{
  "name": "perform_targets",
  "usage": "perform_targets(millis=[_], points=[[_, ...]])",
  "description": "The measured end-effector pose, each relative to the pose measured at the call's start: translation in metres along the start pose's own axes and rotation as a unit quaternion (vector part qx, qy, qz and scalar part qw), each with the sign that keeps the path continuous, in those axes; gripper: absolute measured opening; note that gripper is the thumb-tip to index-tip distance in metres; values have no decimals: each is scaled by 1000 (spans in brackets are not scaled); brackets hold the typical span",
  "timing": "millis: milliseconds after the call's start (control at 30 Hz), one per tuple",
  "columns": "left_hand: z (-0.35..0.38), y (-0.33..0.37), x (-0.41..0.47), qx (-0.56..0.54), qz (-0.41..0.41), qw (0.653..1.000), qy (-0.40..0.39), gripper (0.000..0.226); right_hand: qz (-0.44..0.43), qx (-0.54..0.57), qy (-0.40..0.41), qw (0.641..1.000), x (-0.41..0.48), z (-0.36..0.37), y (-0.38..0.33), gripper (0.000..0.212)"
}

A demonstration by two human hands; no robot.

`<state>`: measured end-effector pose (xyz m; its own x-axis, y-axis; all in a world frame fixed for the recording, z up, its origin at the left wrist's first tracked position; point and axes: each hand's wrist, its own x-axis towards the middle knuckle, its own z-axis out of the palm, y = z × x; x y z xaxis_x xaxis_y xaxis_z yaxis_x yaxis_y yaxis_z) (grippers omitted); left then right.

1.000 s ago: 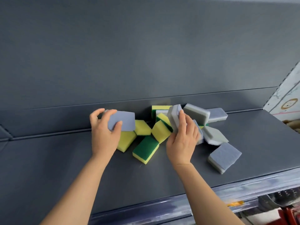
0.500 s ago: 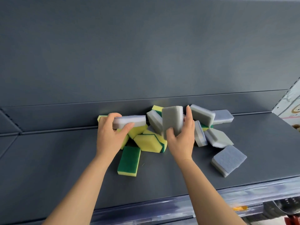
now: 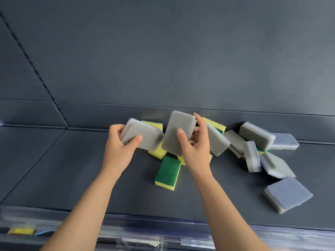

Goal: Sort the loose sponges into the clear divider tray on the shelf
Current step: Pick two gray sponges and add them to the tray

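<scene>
My left hand (image 3: 118,148) grips a grey sponge (image 3: 143,136) lifted above the shelf. My right hand (image 3: 194,147) grips a second grey sponge (image 3: 176,133), held upright beside the first. Under and behind them lie yellow-and-green sponges, one flat with its green side up (image 3: 168,172). Several grey and lilac sponges (image 3: 255,134) are scattered to the right, one apart near the front edge (image 3: 288,193). A clear plastic strip (image 3: 145,230) runs below the shelf's front edge, blurred; I cannot tell whether it is the divider tray.
The dark grey shelf (image 3: 72,178) has a low back wall and a bare left part. A yellow item (image 3: 21,230) shows through the clear plastic at the lower left.
Both hands have raised and tilted their grey sponges and brought them close together. The view has shifted left, so the pile sits further right.
</scene>
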<state>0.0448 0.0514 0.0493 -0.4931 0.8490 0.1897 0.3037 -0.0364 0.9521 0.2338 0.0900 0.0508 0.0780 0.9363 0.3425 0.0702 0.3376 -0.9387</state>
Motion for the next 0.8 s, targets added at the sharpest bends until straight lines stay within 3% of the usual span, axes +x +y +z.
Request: perform_targets(millis=[133,233,467,800], points=[[-54,-9,-10,-35,-22,999,3,21,7,29,-67,997,-19,45,-5,48],[-97,-23,-20,-70,-27,997,28,24,12,45,-120,992,-37,82,-9,48],[-206,-61,-44,-61,-20,980,190,32,32,75,-216,973,-91,176,-24,46],[-367,-101,-61,-28,-25,977,208,33,50,86,-294,951,-180,319,-58,42]])
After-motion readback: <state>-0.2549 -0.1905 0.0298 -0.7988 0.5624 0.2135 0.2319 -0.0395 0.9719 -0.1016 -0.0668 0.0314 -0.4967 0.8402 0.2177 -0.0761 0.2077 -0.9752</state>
